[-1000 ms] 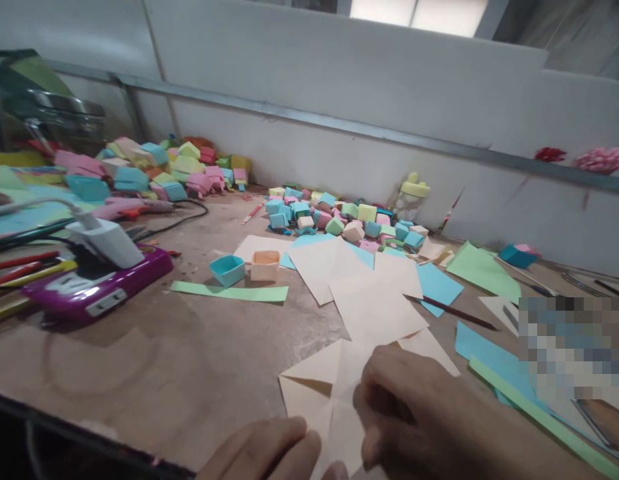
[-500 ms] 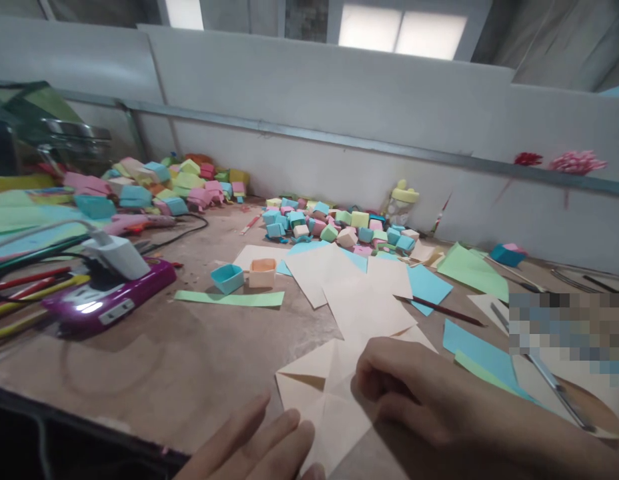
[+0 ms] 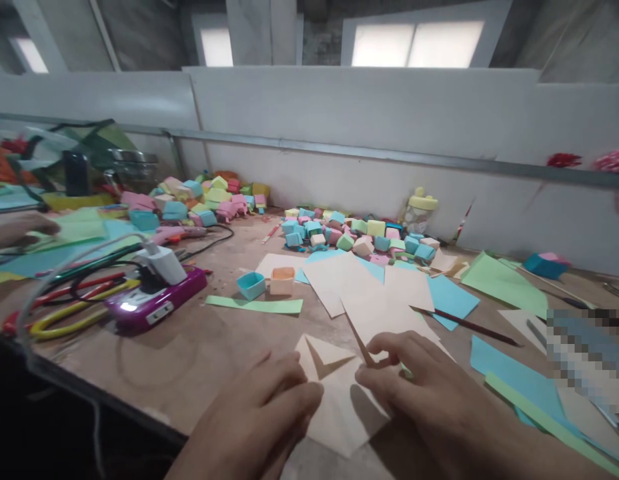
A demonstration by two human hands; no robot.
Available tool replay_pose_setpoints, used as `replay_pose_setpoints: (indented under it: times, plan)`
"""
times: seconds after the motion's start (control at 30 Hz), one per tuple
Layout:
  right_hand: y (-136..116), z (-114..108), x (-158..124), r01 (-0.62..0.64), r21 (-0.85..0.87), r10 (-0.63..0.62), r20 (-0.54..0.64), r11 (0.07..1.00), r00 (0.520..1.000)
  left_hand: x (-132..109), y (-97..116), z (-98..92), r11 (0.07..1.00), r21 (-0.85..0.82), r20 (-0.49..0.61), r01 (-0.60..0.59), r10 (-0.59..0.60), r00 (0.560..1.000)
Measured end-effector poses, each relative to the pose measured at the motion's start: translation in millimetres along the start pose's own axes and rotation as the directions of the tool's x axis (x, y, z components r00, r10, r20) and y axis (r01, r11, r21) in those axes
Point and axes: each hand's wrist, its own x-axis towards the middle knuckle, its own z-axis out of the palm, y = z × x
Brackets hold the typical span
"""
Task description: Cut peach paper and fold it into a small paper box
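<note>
A cream sheet of folded paper (image 3: 334,417) lies in front of me, creased, with a raised triangular fold near its top. My left hand (image 3: 259,413) is closed at the sheet's left edge, thumb lying on the paper and fingers bent beside it. At the upper right, my right hand (image 3: 414,383) pinches a standing flap of the same sheet between thumb and forefinger. Beyond the hands are loose cream sheets (image 3: 384,307). A small blue paper box (image 3: 251,285) and an orange paper box (image 3: 282,281) stand behind a green paper strip (image 3: 254,305).
Many small coloured paper boxes (image 3: 359,233) are heaped by the wall. A purple power strip (image 3: 157,300) with a white charger (image 3: 164,263) and cables sits left, near scissors (image 3: 84,310). Another person's hand (image 3: 19,230) is at far left. A dark pencil (image 3: 474,327) lies right.
My right hand has gone from a curled rest on the sheet to pinching its flap. My left hand has moved up onto the sheet's edge. The view has shifted left, showing another person's hand.
</note>
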Motion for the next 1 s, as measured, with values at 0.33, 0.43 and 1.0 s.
replay_pose_setpoints:
  times: [0.33, 0.43, 1.0]
  plan:
    - [-7, 3, 12, 0.151, -0.221, -0.183, -0.130, 0.963, 0.974, -4, -8, 2.2, 0.989, 0.145, -0.015, -0.026, 0.028, 0.999]
    - [-15, 0, 15, 0.222, -0.251, -0.257, -0.118, 0.942, 0.959, -2, -5, 0.0, 0.990, 0.140, 0.041, 0.026, -0.032, 0.999]
    - [-13, -6, 12, 0.262, -0.288, -0.323, -0.189, 0.921, 0.927, 3, -2, 10.8, 0.993, 0.106, 0.074, 0.057, -0.065, 0.995]
